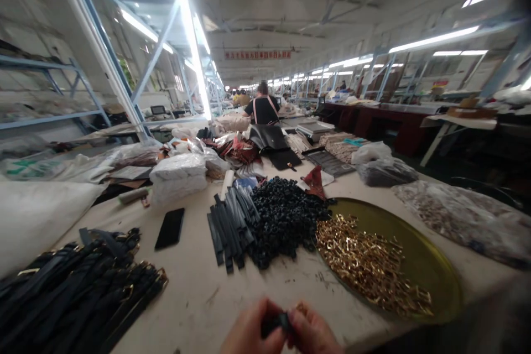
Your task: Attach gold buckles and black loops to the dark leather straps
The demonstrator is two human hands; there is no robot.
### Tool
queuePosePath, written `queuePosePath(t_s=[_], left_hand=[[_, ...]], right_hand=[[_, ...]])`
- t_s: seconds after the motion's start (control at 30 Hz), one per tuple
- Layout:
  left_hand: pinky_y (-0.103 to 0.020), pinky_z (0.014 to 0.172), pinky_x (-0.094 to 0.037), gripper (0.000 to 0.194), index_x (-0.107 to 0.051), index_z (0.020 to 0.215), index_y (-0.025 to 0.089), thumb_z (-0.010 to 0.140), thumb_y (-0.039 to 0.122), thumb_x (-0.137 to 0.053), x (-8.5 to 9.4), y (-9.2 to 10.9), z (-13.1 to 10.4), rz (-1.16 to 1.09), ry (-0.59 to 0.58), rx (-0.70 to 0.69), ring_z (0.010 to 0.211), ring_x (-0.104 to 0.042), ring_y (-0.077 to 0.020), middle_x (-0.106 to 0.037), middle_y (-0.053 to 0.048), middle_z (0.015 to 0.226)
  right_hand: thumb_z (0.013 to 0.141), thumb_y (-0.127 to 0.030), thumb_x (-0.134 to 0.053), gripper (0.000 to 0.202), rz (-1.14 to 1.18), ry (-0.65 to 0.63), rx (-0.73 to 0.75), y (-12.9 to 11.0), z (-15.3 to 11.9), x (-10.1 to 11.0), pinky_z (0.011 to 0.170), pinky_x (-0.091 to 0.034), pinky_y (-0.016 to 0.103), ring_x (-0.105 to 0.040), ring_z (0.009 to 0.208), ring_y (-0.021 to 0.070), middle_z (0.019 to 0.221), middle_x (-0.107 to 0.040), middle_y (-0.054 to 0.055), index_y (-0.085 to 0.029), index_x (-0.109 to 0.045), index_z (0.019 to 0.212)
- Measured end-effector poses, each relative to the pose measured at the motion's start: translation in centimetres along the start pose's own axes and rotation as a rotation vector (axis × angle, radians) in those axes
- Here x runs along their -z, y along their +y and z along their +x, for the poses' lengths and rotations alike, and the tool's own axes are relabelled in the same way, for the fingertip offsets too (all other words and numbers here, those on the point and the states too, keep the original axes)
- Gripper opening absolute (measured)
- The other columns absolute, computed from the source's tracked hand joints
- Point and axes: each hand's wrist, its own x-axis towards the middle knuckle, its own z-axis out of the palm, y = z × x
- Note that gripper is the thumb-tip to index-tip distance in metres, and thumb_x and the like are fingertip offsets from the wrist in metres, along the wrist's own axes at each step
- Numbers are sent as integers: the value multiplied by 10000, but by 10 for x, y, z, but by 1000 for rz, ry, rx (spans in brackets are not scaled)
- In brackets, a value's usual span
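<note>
Close together at the bottom edge, my left hand (250,327) and my right hand (314,333) are both closed on a small dark piece, apparently a black strap (274,323). Its far end is hidden by my fingers. Ahead of them lie flat black strips (228,229) beside a heap of small black loops (286,218). Gold buckles (365,265) cover part of a round yellowish tray (435,271) to the right. A stack of black straps with gold buckles (78,293) lies at the left.
A black phone (170,228) rests on the table (186,287). Behind it is a plastic-wrapped bundle (179,177). A large white bag (45,218) occupies the left side, and clear bags (460,218) the right. Farther off, a person (263,108) sits beyond a black leather piece (269,138).
</note>
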Motion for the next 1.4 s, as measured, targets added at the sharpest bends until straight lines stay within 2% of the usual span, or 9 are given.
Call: queuePosePath(t_s=[0.07, 0.17, 0.23, 0.33, 0.63, 0.87, 1.0, 1.2, 1.4], left_hand=[[-212, 550, -378, 128, -546, 768, 142, 696, 242, -510, -1, 8, -5, -64, -5, -15, 596, -504, -107, -601, -3, 677], [-204, 527, -387, 131, -517, 782, 130, 662, 181, -496, 1, 17, -7, -259, -79, 65, 570, -495, -91, -576, 7, 675], [-215, 543, -406, 150, -511, 783, 123, 642, 175, -515, 3, 18, -8, -378, -121, 97, 586, -507, -98, -567, 2, 681], [-241, 589, -423, 203, -514, 817, 111, 635, 191, -557, 4, 14, -11, -498, -187, 109, 627, -528, -110, -572, -15, 714], [-236, 593, -373, 412, -444, 976, 126, 634, 255, -635, 8, 11, -22, -573, -324, 165, 611, -557, -113, -569, 16, 670], [-212, 551, -373, 328, -467, 974, 122, 670, 180, -576, 4, -1, -25, -510, -339, 182, 559, -555, -91, -583, 23, 637], [-204, 539, -371, 272, -494, 946, 120, 686, 168, -557, -1, -4, -24, -416, -346, 204, 557, -549, -87, -596, 17, 623], [-221, 553, -406, 401, -462, 979, 130, 669, 320, -632, 2, -4, -27, -537, -371, 229, 546, -569, -97, -606, 3, 651], [-193, 544, -395, 331, -464, 991, 115, 711, 248, -580, 1, 0, -31, -493, -365, 185, 545, -553, -75, -597, 11, 632]], right_hand=[[675, -505, -600, 362, 52, 135, -27, 21, -28, -14, 433, -362, 222, -445, 432, 90, 474, -430, -69, -199, -418, 610], [658, -488, -615, 381, 8, 210, -43, 25, -42, -19, 425, -336, 209, -420, 418, 76, 539, -434, -90, -209, -418, 826], [702, -473, -576, 363, -44, 116, -67, 17, -41, -15, 443, -331, 210, -421, 441, 80, 556, -453, -80, -201, -430, 892], [747, -457, -534, 282, -58, -37, -147, 6, -43, -8, 452, -302, 205, -394, 453, 70, 545, -448, -70, -185, -464, 768], [724, -418, -590, 283, 143, -223, -314, 11, -58, -4, 430, -269, 188, -393, 441, 60, 572, -487, -69, -200, -413, 762], [736, -308, -562, 130, -468, -130, -56, 0, -68, -3, 535, -337, 241, -451, 565, 119, 588, -490, -40, -200, -518, 680], [748, -264, -538, 90, -603, -77, 77, 4, -73, -5, 614, -370, 272, -501, 664, 156, 679, -553, -4, -207, -542, 678], [725, -389, -565, 196, -319, -142, -199, 6, -73, -5, 433, -303, 216, -411, 436, 89, 491, -463, -72, -204, -501, 731], [693, -407, -607, 259, -163, -182, -279, 1, -74, -4, 434, -281, 196, -395, 413, 66, 465, -463, -91, -193, -471, 745]])
